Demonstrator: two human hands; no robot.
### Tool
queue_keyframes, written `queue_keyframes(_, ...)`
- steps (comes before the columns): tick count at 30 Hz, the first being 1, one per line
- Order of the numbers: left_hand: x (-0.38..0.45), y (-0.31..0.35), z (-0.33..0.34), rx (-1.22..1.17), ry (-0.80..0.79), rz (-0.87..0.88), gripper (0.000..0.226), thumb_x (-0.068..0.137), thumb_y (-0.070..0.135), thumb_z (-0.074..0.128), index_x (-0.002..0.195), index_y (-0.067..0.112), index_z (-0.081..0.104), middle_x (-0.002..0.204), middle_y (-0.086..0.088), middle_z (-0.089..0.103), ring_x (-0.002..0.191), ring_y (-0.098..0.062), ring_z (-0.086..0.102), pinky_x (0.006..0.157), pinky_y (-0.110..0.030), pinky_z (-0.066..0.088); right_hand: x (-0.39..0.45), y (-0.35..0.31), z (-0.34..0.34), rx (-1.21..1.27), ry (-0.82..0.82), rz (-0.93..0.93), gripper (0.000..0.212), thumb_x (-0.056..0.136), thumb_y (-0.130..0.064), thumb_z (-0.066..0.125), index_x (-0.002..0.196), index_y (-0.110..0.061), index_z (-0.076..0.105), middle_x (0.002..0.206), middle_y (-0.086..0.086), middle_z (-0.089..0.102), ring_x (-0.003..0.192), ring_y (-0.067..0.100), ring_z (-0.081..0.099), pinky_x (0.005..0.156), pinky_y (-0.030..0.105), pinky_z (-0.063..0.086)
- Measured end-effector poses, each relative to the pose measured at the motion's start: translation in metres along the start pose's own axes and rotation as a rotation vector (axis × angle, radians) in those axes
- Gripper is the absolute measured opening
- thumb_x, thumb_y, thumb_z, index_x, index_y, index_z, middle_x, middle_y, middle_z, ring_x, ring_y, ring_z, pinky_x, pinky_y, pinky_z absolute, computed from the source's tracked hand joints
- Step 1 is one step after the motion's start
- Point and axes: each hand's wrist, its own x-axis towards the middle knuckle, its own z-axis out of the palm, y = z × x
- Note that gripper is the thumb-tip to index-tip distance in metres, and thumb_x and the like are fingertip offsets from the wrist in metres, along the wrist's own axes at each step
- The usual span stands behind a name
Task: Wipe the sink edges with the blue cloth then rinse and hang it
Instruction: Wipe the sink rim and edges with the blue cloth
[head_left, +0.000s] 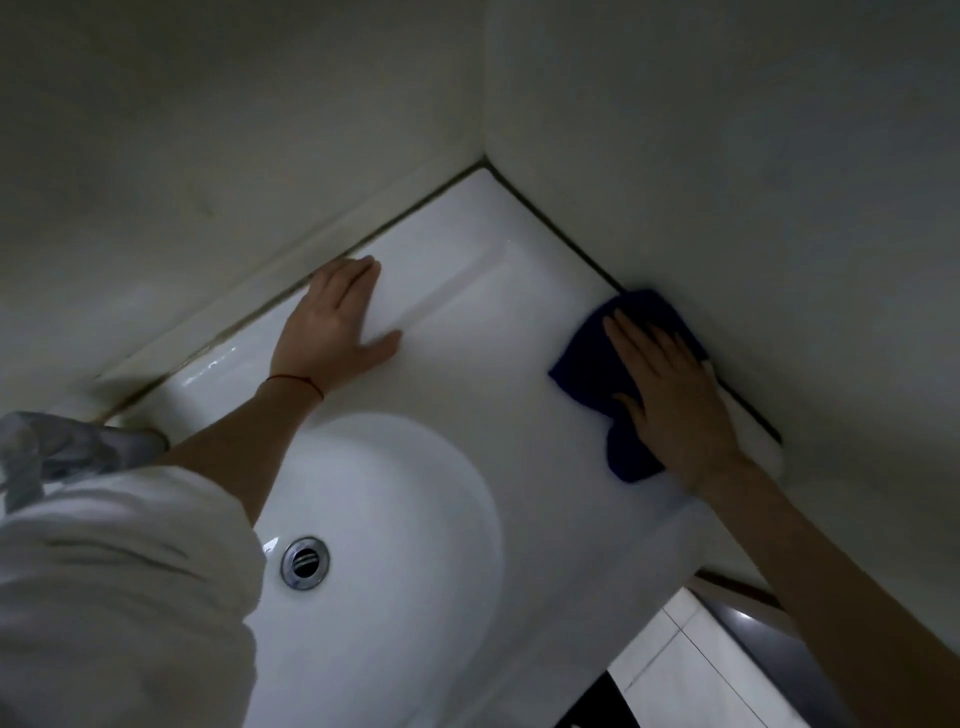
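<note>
Pressing the cloth (587, 364) flat under my right hand (670, 395), I work the sink's (467, 332) right edge, at mid-right of the frame, where the rim meets the wall (727, 156). My fingers lie straight on the cloth, not curled round it; the cloth shows bunched at the left of my palm and beyond my fingertips. My left hand (337, 322) rests flat and empty on the back rim, left of centre, fingers straight, close to the dark seam (249, 317) along the back wall. The drain (305, 563) sits in the bowl at lower left, and a grey blur at far left may be the tap; I cannot tell.

To do this stroke well, I judge I should keep the palm's weight even, run the cloth's edge right into the dark joint by the wall, and draw it along the rim toward the front corner without lifting. The braced left hand should steady me.
</note>
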Motion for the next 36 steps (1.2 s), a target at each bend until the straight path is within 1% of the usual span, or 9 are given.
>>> queue_keyframes(3, -0.001, 0.001, 0.000, -0.005, 0.003, 0.011, 0.075, 0.086, 0.046, 0.065, 0.140, -0.003, 0.048, 0.139, -0.022, 0.053, 0.129, -0.040, 0.045, 0.112, -0.042, 0.037, 0.024, -0.007, 0.002, 0.000, 0.010, -0.037, 0.076, 0.089, -0.019, 0.061, 0.152, -0.012, 0.019, 0.158, 0.003, 0.022, 0.139, 0.027, 0.029, 0.116, 0.036, 0.012)
queue_keyframes(5, -0.001, 0.001, 0.001, -0.007, 0.004, 0.016, 0.075, 0.085, 0.045, 0.066, 0.140, -0.003, 0.048, 0.139, -0.022, 0.053, 0.129, -0.040, 0.045, 0.112, -0.042, 0.037, 0.004, -0.002, -0.001, -0.009, -0.005, -0.011, 0.076, 0.089, -0.020, 0.060, 0.152, -0.012, 0.019, 0.157, 0.002, 0.022, 0.139, 0.026, 0.028, 0.116, 0.036, 0.012)
queue_keyframes(10, -0.001, 0.001, 0.000, -0.004, 0.001, 0.002, 0.076, 0.086, 0.046, 0.065, 0.141, -0.002, 0.048, 0.140, -0.021, 0.052, 0.130, -0.039, 0.044, 0.112, -0.043, 0.038, -0.053, 0.016, -0.006, 0.058, -0.057, 0.067, 0.077, 0.089, -0.021, 0.061, 0.152, -0.015, 0.016, 0.156, 0.004, 0.026, 0.134, 0.030, 0.037, 0.114, 0.044, 0.026)
queue_keyframes(12, 0.000, 0.001, 0.000, -0.001, -0.001, 0.000, 0.076, 0.085, 0.046, 0.065, 0.140, -0.003, 0.048, 0.140, -0.022, 0.052, 0.131, -0.038, 0.043, 0.112, -0.043, 0.038, -0.035, 0.011, -0.005, 0.043, -0.064, 0.051, 0.079, 0.088, -0.020, 0.062, 0.152, -0.015, 0.016, 0.155, 0.005, 0.027, 0.133, 0.030, 0.038, 0.114, 0.044, 0.028)
queue_keyframes(16, -0.001, 0.003, 0.001, 0.008, 0.001, -0.003, 0.076, 0.085, 0.046, 0.063, 0.140, -0.004, 0.048, 0.140, -0.023, 0.052, 0.131, -0.038, 0.042, 0.112, -0.042, 0.036, 0.041, -0.013, -0.001, 0.042, -0.033, -0.028, 0.078, 0.089, -0.021, 0.062, 0.152, -0.013, 0.018, 0.156, 0.005, 0.027, 0.137, 0.029, 0.034, 0.114, 0.041, 0.023)
queue_keyframes(22, 0.001, -0.001, 0.003, 0.007, 0.007, 0.005, 0.076, 0.084, 0.043, 0.069, 0.140, -0.005, 0.049, 0.139, -0.022, 0.053, 0.129, -0.039, 0.045, 0.111, -0.043, 0.039, 0.171, -0.055, 0.008, 0.094, -0.020, -0.122, 0.069, 0.095, -0.019, 0.053, 0.152, -0.011, 0.016, 0.159, 0.005, 0.017, 0.144, 0.026, 0.019, 0.118, 0.035, 0.007)
queue_keyframes(27, 0.001, -0.003, 0.002, -0.003, -0.021, 0.006, 0.077, 0.086, 0.044, 0.069, 0.141, -0.005, 0.047, 0.142, -0.022, 0.051, 0.131, -0.039, 0.046, 0.114, -0.042, 0.037, 0.152, -0.048, 0.010, 0.063, 0.043, -0.147, 0.069, 0.093, -0.016, 0.057, 0.151, -0.009, 0.019, 0.157, 0.006, 0.023, 0.143, 0.028, 0.024, 0.118, 0.040, 0.011)
queue_keyframes(31, 0.000, -0.002, 0.003, -0.003, -0.019, 0.001, 0.077, 0.086, 0.043, 0.070, 0.141, -0.004, 0.047, 0.142, -0.021, 0.051, 0.132, -0.039, 0.044, 0.113, -0.043, 0.038, 0.125, -0.037, 0.009, 0.047, 0.055, -0.142, 0.069, 0.093, -0.018, 0.056, 0.151, -0.010, 0.020, 0.157, 0.006, 0.025, 0.141, 0.027, 0.026, 0.116, 0.038, 0.013)
queue_keyframes(36, 0.001, -0.001, 0.003, -0.002, -0.025, -0.006, 0.076, 0.086, 0.044, 0.069, 0.141, -0.005, 0.047, 0.142, -0.021, 0.051, 0.131, -0.039, 0.045, 0.113, -0.043, 0.038, 0.188, -0.058, 0.010, 0.205, 0.001, -0.128, 0.056, 0.101, -0.018, 0.042, 0.151, -0.010, 0.019, 0.157, 0.007, 0.022, 0.142, 0.026, 0.024, 0.117, 0.034, 0.012)
